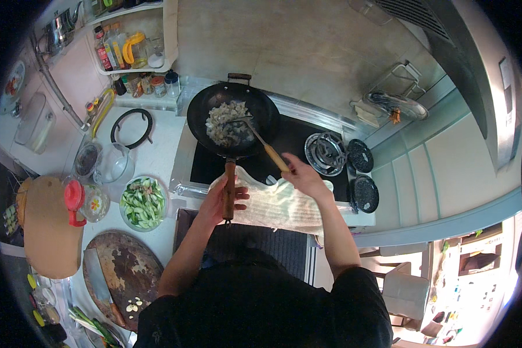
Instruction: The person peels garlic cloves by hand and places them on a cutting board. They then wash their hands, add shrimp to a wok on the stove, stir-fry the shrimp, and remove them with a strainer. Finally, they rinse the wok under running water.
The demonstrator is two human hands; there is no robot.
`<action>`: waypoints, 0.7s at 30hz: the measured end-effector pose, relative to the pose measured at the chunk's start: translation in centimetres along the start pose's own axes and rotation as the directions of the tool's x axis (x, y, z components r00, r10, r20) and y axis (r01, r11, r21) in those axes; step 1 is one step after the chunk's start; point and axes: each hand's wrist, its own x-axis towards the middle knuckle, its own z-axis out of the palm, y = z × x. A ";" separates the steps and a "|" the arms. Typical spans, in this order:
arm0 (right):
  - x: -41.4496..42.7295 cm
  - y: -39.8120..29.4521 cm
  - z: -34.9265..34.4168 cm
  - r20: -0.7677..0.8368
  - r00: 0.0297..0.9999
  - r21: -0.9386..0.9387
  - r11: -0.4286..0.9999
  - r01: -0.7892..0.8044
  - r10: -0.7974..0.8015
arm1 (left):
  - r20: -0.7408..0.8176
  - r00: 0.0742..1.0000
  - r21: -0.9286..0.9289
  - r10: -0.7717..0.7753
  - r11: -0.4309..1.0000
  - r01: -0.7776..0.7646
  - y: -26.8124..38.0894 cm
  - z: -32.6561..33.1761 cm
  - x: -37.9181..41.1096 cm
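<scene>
A dark wok (261, 98) sits over the left part of the black cooktop (204, 167). Pale, glossy chopped food (226, 126) is heaped in it. My left hand (215, 202) is around the wok's wooden handle (229, 185), its fingertips showing on the right side. In my right hand (302, 176) is the end of a metal spatula's wooden handle (275, 156). The spatula's blade (242, 118) rests among the food. A light striped towel (282, 206) lies along the cooktop's front edge, just below both hands.
Sliced green vegetables fill a bowl (143, 203) on the left counter. A cleaver (96, 269) and garlic pieces (133, 304) lie on a round chopping board (130, 261). A pan support ring (131, 128) is behind the bowl. A second burner (325, 154) is at right, beneath a range hood (474, 65).
</scene>
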 end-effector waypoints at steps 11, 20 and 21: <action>5.3 -1.1 4.0 -0.418 0.907 -0.140 0.990 -0.005 -0.054 | -0.074 0.997 0.029 0.027 0.999 -0.025 -0.5 1.3 0.5; -1.8 -6.7 -5.6 -0.119 0.943 -0.361 0.898 0.251 -0.311 | -0.398 0.912 0.519 0.101 0.844 0.134 -2.6 -6.1 -8.6; -3.1 -7.4 -7.1 -0.062 0.965 -0.420 0.884 0.206 -0.254 | -0.434 0.894 0.626 0.109 0.750 0.212 -3.5 -8.7 -10.7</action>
